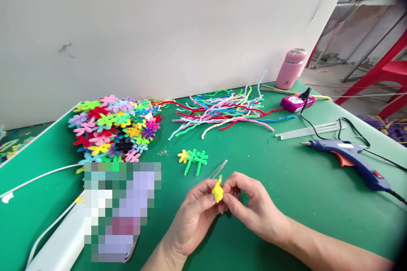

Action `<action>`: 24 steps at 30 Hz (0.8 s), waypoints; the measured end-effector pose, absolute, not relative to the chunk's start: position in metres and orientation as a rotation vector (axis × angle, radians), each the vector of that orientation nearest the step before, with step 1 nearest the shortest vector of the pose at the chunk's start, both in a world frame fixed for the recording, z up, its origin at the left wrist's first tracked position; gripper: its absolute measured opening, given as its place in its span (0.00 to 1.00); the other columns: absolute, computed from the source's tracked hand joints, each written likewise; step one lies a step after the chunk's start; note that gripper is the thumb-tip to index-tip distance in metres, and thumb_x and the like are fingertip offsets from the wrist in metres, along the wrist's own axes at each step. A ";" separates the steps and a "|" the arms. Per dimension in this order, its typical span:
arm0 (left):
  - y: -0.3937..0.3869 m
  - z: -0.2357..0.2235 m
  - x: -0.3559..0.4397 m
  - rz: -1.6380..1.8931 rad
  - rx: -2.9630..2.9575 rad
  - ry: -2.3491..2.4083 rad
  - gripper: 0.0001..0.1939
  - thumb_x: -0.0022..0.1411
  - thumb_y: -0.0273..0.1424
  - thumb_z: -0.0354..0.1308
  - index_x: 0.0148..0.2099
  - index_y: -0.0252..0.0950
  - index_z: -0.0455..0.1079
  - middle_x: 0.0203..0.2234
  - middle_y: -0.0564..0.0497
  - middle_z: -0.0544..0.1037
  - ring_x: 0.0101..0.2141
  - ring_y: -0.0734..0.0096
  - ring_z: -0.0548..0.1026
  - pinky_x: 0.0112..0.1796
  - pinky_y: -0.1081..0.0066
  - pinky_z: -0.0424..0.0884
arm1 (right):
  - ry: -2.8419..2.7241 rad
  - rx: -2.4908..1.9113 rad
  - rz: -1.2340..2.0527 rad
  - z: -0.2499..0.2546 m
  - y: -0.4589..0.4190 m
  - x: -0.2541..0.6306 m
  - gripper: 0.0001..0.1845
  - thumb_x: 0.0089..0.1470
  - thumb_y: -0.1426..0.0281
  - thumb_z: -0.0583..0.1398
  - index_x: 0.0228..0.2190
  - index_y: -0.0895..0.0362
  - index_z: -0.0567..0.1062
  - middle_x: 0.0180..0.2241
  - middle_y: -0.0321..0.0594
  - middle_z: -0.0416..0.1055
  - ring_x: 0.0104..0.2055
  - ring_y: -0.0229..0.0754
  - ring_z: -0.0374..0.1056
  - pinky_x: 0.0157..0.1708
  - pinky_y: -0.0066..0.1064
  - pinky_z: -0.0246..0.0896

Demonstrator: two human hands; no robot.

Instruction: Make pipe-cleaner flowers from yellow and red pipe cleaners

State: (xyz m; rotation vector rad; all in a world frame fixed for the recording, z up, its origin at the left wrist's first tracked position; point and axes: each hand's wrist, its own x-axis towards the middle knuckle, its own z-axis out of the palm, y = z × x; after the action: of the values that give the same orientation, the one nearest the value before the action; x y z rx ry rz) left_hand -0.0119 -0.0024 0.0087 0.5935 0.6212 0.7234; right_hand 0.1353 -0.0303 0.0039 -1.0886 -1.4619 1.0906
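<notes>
Both my hands meet low over the green table. My left hand pinches a small yellow pipe-cleaner flower between thumb and fingers. My right hand is closed on the same yellow piece from the right side. A clear glue stick lies on the table just beyond the fingertips. A yellow flower with two green pipe-cleaner leaves lies a little farther out.
A heap of finished colourful flowers sits at the left. Loose pipe cleaners lie in the middle back. A blue glue gun with cord, clear glue sticks, a pink device and a pink flask are at the right.
</notes>
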 end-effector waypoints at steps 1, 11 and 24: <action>-0.002 0.010 -0.012 0.741 0.653 0.631 0.02 0.52 0.25 0.58 0.30 0.32 0.71 0.25 0.52 0.68 0.28 0.75 0.64 0.33 0.74 0.60 | -1.438 -1.091 1.102 0.004 -0.030 0.136 0.04 0.53 0.73 0.55 0.27 0.58 0.67 0.24 0.36 0.67 0.25 0.34 0.61 0.26 0.26 0.59; -0.003 0.011 -0.016 0.712 1.056 0.748 0.06 0.52 0.31 0.59 0.29 0.32 0.70 0.24 0.52 0.67 0.26 0.73 0.62 0.29 0.73 0.59 | -1.114 -0.907 1.474 -0.001 -0.024 0.137 0.12 0.53 0.61 0.57 0.30 0.58 0.67 0.24 0.34 0.65 0.26 0.35 0.65 0.27 0.27 0.61; -0.002 0.012 -0.017 0.543 0.987 0.734 0.09 0.46 0.32 0.60 0.27 0.31 0.69 0.20 0.52 0.67 0.22 0.76 0.61 0.22 0.76 0.57 | -1.259 -0.932 1.629 0.002 -0.032 0.137 0.15 0.58 0.58 0.49 0.28 0.57 0.60 0.24 0.33 0.59 0.25 0.33 0.57 0.26 0.25 0.55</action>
State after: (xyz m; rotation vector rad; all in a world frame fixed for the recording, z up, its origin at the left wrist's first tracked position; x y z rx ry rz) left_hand -0.0172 -0.0017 0.0122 0.9872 0.7341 0.5435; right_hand 0.1375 -0.0319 0.0018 -0.9319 -1.2590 1.6292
